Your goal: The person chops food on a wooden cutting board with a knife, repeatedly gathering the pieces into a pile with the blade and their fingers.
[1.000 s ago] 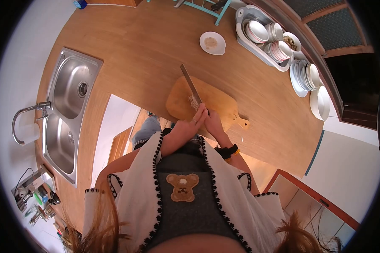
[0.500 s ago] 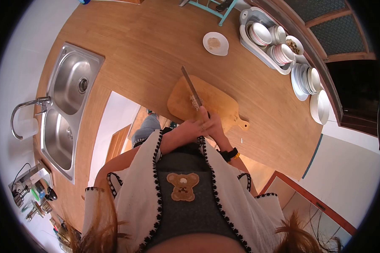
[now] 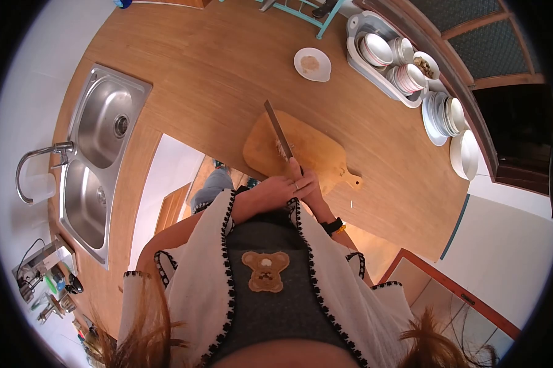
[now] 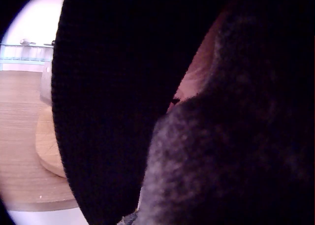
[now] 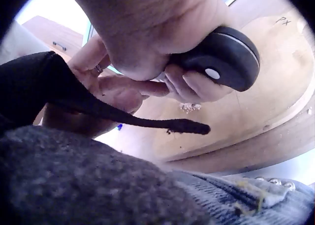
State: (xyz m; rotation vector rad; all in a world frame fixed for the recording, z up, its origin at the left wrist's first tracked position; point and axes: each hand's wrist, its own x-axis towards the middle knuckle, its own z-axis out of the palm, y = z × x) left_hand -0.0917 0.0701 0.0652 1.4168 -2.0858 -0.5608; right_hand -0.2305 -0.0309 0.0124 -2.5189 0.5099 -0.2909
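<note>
My right hand (image 5: 162, 38) grips the black handle (image 5: 221, 58) of a kitchen knife (image 3: 278, 129), whose long blade points away over the wooden cutting board (image 3: 319, 144). A small heap of pale chopped bits (image 5: 189, 107) lies on the board beside the blade. Against the right hand, close to the blade's base, is my left hand (image 3: 276, 189), wearing a ring. Its fingers overlap the right hand's in the head view, and I cannot tell whether they hold anything. Dark cloth covers most of the left wrist view.
Beyond the board, a white dish (image 3: 313, 64) holds light brown powder. A grey dish rack (image 3: 354, 46) with stacked bowls stands at the far right, beside plates (image 3: 436, 116) and a white bowl (image 3: 465, 156). To the left is a double steel sink (image 3: 98, 129).
My left fingers have drawn back from along the blade and bunched against the right hand. The knife has shifted slightly towards me, still over the board.
</note>
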